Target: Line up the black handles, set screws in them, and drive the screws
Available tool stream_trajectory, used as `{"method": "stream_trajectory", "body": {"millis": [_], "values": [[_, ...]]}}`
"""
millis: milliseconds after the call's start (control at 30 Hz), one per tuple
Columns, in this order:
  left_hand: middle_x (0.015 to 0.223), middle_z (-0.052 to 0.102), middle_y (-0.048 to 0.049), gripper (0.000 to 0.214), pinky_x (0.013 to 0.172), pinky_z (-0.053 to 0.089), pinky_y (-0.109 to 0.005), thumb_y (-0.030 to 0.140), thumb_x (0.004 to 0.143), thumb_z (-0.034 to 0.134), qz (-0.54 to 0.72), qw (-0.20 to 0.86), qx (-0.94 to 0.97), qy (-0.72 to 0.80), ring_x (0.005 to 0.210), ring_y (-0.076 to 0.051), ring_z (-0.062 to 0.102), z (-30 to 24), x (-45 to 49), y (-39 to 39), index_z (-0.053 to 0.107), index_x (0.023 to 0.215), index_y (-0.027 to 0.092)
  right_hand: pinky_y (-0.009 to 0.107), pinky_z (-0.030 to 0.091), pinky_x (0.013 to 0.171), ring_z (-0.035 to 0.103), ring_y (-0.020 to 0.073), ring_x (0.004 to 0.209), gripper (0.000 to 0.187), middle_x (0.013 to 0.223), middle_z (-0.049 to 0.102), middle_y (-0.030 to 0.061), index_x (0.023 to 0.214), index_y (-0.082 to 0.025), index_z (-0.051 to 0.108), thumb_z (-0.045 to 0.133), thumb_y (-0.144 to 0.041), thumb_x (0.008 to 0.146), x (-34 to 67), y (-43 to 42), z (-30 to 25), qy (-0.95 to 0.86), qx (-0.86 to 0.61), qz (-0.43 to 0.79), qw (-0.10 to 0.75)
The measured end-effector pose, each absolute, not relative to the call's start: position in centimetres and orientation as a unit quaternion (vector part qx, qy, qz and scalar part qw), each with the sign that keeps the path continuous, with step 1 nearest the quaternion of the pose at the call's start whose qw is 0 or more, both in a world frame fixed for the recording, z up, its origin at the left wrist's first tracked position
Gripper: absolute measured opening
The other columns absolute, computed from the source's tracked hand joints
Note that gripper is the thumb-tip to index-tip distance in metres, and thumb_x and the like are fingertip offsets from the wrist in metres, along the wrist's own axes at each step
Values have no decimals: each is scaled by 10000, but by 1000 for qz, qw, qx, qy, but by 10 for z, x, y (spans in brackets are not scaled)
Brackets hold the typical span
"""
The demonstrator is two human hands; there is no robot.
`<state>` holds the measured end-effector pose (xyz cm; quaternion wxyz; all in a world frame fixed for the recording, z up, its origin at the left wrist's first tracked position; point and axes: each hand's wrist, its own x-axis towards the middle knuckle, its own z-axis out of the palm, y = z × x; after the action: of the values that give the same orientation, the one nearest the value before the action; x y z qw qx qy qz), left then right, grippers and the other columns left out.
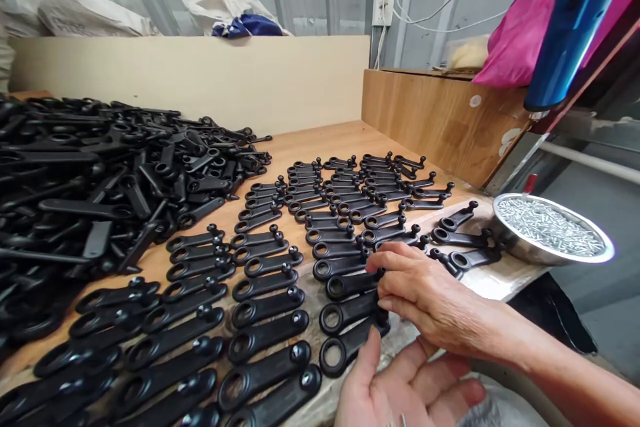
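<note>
the right hand point(420, 293) is laid over the near end of a column of black levers point(345, 260), its fingertips point(383, 275) bunched together on the knob end of one lever point(347, 312); whether that lever is actually pinched cannot be told. the left hand point(400, 387) is held palm up and spread just below, nothing seen in it. the levers are set out in rows on the wooden table point(310, 143). a loose pile of levers point(90, 193) is heaped at the left, and a metal bowl point(520, 250) of small pins is seen at the right edge
</note>
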<state>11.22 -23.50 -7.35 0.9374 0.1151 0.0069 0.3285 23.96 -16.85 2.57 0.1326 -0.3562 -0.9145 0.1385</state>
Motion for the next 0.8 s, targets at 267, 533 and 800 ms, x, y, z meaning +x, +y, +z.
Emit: {"method": "stream_trajectory", "body": {"millis": [267, 533, 800], "values": [[1184, 604, -128, 557, 907, 341, -473, 594, 802, 492, 339, 940, 41, 4, 1206, -346, 424, -71, 113, -234, 605, 1106, 140, 428, 419, 914, 510, 223, 994, 272, 1059, 601, 117, 661, -151, 598, 428, -142, 872, 238, -168, 30, -928, -339, 138, 75], [1060, 657, -49, 430, 904, 353, -300, 514, 794, 566, 362, 931, -42, 11, 1029, -208, 544, -49, 115, -238, 659, 1011, 154, 383, 373, 967, 485, 215, 1058, 147, 1069, 607, 51, 837, -207, 655, 567, -127, 750, 246, -208, 25, -945, -234, 219, 70], [1101, 615, -105, 577, 984, 295, -410, 621, 837, 428, 367, 925, 50, 80, 1141, -307, 471, -70, 109, -230, 608, 1139, 164, 299, 407, 889, 531, 167, 1011, 261, 966, 668, -5, 637, -193, 565, 466, -133, 871, 242, -218, -10, -920, -272, 71, 273]]}}
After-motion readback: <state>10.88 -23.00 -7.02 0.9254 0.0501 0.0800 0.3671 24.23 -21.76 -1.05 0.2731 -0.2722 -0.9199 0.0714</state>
